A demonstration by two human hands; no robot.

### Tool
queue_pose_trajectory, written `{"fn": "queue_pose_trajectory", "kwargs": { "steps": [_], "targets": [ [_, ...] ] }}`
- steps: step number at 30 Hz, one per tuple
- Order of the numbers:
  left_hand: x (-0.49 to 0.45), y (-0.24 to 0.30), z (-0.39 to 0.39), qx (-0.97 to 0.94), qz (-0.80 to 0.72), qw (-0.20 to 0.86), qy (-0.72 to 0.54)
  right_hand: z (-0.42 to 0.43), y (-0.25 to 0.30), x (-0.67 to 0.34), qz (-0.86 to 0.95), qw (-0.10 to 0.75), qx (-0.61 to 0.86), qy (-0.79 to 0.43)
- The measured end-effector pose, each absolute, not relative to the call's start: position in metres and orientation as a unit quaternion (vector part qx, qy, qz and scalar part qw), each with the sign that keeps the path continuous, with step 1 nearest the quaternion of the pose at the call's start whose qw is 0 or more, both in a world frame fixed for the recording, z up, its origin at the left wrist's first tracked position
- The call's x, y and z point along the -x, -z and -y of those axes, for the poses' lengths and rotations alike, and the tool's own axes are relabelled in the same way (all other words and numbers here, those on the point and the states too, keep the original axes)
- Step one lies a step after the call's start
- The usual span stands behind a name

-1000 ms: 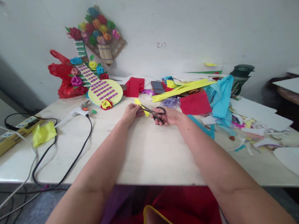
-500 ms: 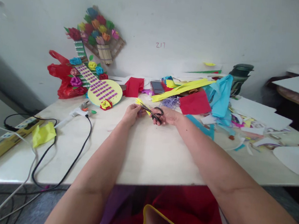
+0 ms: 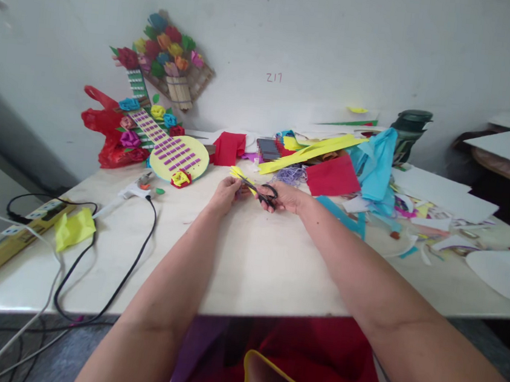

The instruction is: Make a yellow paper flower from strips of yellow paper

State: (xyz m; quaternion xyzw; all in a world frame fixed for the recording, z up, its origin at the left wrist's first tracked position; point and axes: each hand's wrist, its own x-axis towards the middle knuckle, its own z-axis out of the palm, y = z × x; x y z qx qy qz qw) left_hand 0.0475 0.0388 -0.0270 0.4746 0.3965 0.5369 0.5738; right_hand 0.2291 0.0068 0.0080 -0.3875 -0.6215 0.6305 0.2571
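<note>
Over the middle of the white table, my right hand is closed around the handles of black scissors, whose blades point left. A small piece of yellow paper lies at the blades, and my left hand pinches it from the left. The fingertips of both hands are close together, so the lower part of the paper is partly hidden. Whether the blades are fully closed on the paper is too small to tell.
A yellow paddle-shaped craft with purple strips leans at the left back. Red paper, yellow strips and blue paper lie at the back right. A glue gun, black cable and power strip occupy the left.
The scissors and the yellow paper have shifted very slightly between my hands. Both arms stay almost in the same place, and the rest of the table looks the same.
</note>
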Motion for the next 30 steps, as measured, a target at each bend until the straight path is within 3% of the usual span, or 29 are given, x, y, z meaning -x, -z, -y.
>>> {"fn": "queue_pose_trajectory", "kwargs": {
  "steps": [14,30],
  "targets": [
    [-0.046,0.011,-0.024,-0.499,-0.372,0.553,-0.554,-0.006,-0.004,-0.222,0.669,0.291,0.380,-0.569],
    [-0.051,0.015,-0.029,-0.474,-0.362,0.560,-0.575,0.001,-0.012,-0.222,0.635,0.300,0.338,-0.627]
  ]
}}
